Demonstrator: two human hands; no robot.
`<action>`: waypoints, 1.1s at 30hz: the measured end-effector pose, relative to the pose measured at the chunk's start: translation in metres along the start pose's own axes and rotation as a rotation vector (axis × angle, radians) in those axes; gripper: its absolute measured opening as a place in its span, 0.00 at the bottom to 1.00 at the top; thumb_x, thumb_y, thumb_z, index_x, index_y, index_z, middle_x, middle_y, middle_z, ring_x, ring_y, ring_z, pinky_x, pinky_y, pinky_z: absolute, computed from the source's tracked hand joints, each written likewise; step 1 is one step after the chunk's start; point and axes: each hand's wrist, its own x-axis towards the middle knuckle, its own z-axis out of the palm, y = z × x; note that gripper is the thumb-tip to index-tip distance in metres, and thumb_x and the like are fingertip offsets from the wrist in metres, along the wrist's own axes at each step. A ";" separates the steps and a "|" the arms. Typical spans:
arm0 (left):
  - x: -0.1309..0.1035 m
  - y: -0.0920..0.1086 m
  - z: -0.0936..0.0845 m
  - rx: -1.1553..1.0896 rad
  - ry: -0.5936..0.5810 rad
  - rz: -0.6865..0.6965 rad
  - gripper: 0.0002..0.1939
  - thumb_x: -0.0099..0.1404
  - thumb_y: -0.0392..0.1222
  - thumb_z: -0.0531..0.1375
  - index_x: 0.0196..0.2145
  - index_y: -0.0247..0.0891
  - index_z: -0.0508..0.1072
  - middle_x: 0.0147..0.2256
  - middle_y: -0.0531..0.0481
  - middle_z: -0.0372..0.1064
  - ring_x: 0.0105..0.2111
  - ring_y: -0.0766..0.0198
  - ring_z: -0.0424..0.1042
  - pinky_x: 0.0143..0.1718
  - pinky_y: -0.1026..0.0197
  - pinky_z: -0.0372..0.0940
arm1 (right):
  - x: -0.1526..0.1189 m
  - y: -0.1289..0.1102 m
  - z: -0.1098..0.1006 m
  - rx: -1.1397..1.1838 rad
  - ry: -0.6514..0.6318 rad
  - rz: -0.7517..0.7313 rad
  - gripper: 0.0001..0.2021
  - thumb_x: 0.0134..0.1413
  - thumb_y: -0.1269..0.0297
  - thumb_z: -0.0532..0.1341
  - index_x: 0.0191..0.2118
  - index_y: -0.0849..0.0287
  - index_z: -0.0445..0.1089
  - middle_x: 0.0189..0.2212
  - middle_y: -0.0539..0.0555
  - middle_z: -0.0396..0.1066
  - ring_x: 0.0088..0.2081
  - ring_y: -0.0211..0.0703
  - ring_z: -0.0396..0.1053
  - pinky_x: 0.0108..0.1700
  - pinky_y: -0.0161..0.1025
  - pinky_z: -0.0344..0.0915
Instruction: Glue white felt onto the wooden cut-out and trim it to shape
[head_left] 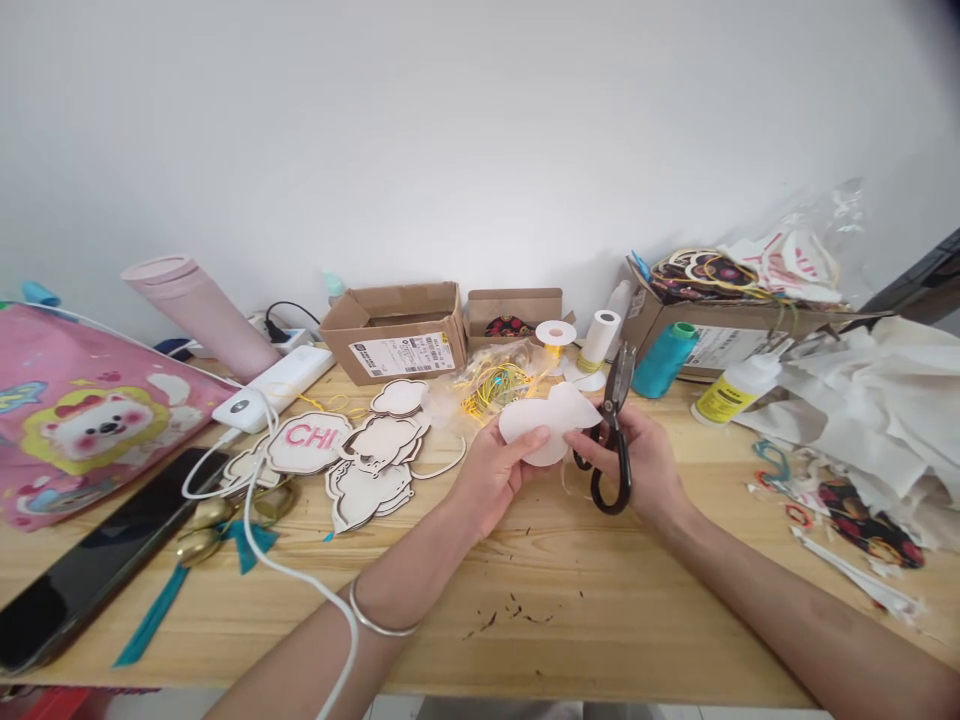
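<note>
My left hand (491, 475) pinches a white cloud-shaped cutout (551, 420) between thumb and fingers, above the wooden table. Black-handled scissors (616, 420) are in my right hand (649, 465), their dark blades pointing up and away from me. The thumb of that hand reaches to the cutout's right edge and seems to touch it. Left of my hands lie several layered cloud-shaped pieces (375, 490) with dark edges. One of them, a white piece with pink letters "CHI" (309, 442), rests beside a white cable.
Behind stand an open cardboard box (394, 330), thread spools (600, 340), a teal thread cone (666, 360) and a glue bottle (739, 388). White fabric (885, 420) and scraps lie right. On the left are a phone (97, 560), a power bank (274, 382) and gold bells (199, 545).
</note>
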 end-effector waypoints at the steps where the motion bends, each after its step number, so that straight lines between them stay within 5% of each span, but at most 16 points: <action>1: 0.001 0.000 -0.001 0.040 0.027 0.000 0.20 0.48 0.39 0.65 0.40 0.37 0.69 0.39 0.47 0.71 0.34 0.64 0.71 0.33 0.64 0.66 | 0.000 0.002 -0.001 0.002 -0.024 0.003 0.21 0.35 0.55 0.67 0.35 0.58 0.63 0.19 0.45 0.63 0.20 0.32 0.59 0.22 0.33 0.60; 7: 0.005 -0.001 -0.008 0.243 0.078 0.054 0.14 0.47 0.44 0.66 0.31 0.34 0.73 0.28 0.50 0.72 0.26 0.67 0.69 0.28 0.65 0.64 | 0.000 0.007 -0.005 0.025 -0.151 -0.014 0.18 0.38 0.57 0.65 0.36 0.59 0.64 0.24 0.48 0.67 0.24 0.34 0.64 0.24 0.33 0.61; 16: 0.004 -0.004 -0.006 0.239 0.035 0.022 0.16 0.47 0.44 0.66 0.34 0.34 0.75 0.29 0.49 0.74 0.26 0.66 0.70 0.28 0.64 0.65 | 0.003 0.005 -0.010 0.058 -0.174 -0.033 0.17 0.38 0.61 0.66 0.36 0.59 0.64 0.22 0.47 0.67 0.22 0.33 0.63 0.24 0.32 0.62; 24: 0.005 -0.005 -0.008 0.137 0.000 0.006 0.14 0.45 0.43 0.67 0.30 0.34 0.76 0.27 0.49 0.73 0.25 0.68 0.69 0.28 0.66 0.64 | 0.004 0.007 -0.010 -0.208 -0.070 -0.131 0.14 0.39 0.61 0.64 0.35 0.59 0.65 0.24 0.50 0.69 0.25 0.37 0.67 0.26 0.34 0.64; 28: -0.001 0.000 -0.003 0.098 -0.008 0.036 0.11 0.44 0.42 0.68 0.27 0.35 0.76 0.23 0.51 0.72 0.23 0.70 0.68 0.26 0.68 0.63 | 0.018 0.025 -0.031 -0.382 0.075 -0.196 0.12 0.44 0.60 0.60 0.36 0.60 0.67 0.27 0.52 0.71 0.27 0.39 0.68 0.30 0.36 0.65; 33: 0.004 0.000 -0.012 0.122 0.057 0.073 0.12 0.46 0.42 0.67 0.30 0.35 0.76 0.27 0.49 0.74 0.26 0.68 0.70 0.29 0.66 0.64 | 0.035 0.028 -0.057 -0.505 0.083 -0.186 0.18 0.41 0.54 0.63 0.36 0.60 0.67 0.25 0.52 0.70 0.25 0.39 0.66 0.27 0.36 0.63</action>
